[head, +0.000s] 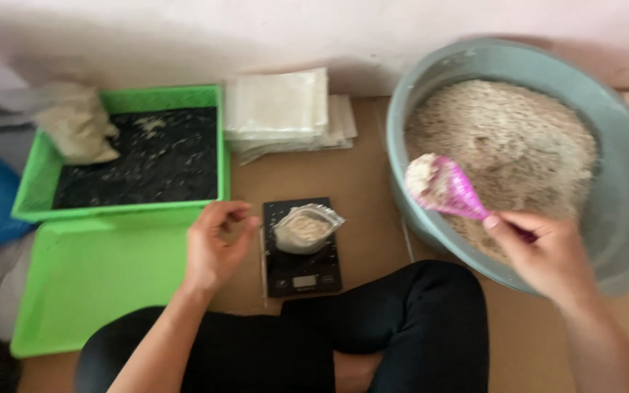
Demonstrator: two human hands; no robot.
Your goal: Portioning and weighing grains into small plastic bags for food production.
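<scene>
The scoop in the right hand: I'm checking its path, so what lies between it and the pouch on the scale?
In the head view, the scoop and pouch are separated by the grey basin's rim, then bare brown floor.

A pink translucent plastic scoop (449, 191), heaped with pale grain, tilts over the rim of the grey round basin (624, 218), while a small clear open pouch (304, 228) of grain sits on the black flat scale (301, 273).

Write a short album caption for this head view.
Right hand lifts a heaped pink scoop from the grain basin toward a pouch.
</scene>
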